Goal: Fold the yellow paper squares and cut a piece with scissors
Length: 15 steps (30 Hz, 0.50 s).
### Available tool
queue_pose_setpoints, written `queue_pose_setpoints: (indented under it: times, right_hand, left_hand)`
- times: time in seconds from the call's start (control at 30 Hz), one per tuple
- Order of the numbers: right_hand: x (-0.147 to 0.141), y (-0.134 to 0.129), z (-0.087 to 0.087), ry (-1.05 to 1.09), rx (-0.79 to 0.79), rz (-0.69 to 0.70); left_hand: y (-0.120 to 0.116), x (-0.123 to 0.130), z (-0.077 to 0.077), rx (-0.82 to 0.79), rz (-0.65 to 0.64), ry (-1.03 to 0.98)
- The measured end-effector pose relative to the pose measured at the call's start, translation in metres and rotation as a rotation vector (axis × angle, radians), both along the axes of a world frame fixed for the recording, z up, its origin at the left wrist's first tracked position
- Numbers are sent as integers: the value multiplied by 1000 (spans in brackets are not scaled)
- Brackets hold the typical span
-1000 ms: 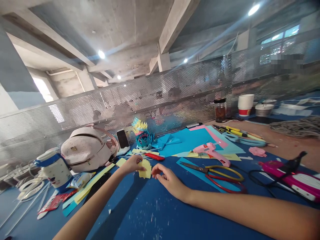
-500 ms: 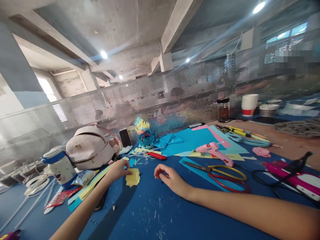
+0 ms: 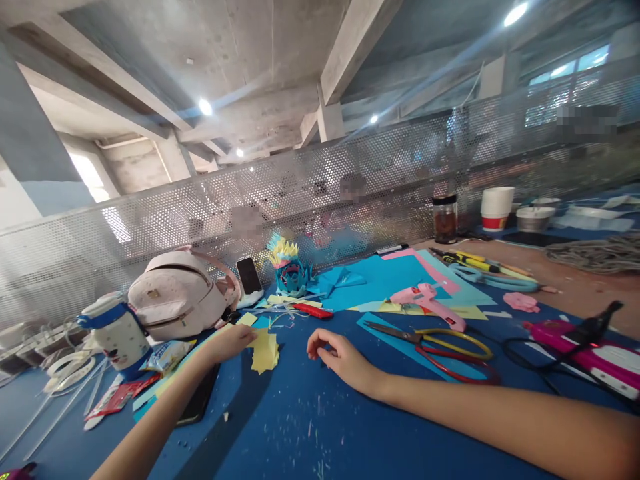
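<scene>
My left hand is at the left edge of some small yellow paper pieces with jagged edges. Its fingers are drawn together at the paper's upper left corner, and the fingertips are partly hidden. A small yellow paper square lies just beyond the knuckles. To the right, my right hand rests on the blue tabletop. Its fingers are loosely curled, with a gap to the thumb and nothing visible between them. Scissors with yellow and red handles lie on a blue paper strip right of this hand.
Behind my hands are a red cutter, a blue-and-yellow folded paper model and blue sheets. A pink glue gun lies at right. A pink backpack and a bottle stand at left, near a dark phone.
My left hand has shifted slightly left and turned, uncovering more yellow paper and the small square beyond it. My right hand stays in place. The whole view has moved a little.
</scene>
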State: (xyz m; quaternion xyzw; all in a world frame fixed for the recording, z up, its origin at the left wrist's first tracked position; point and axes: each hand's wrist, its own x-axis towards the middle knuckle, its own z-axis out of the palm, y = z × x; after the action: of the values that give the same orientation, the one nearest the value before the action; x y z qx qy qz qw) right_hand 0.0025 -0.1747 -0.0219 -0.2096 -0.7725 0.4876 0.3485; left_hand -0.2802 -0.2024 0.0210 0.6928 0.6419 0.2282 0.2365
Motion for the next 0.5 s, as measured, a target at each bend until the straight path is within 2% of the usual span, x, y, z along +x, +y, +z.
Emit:
queue_pose_setpoints:
  times: [0.17, 0.27, 0.37, 0.5]
  right_hand:
    - [0, 0, 0, 7, -5, 1]
    - [0, 1, -1, 2, -23, 7]
    - [-1, 2, -3, 20, -43, 16]
    - [-1, 3, -6, 38, 5, -9]
  left_hand:
    - [-12, 5, 18, 1, -65, -51]
    - [-13, 12, 24, 8, -54, -142]
    - [-11, 27, 18, -70, -18, -303]
    - [-16, 63, -6, -160, -9, -437]
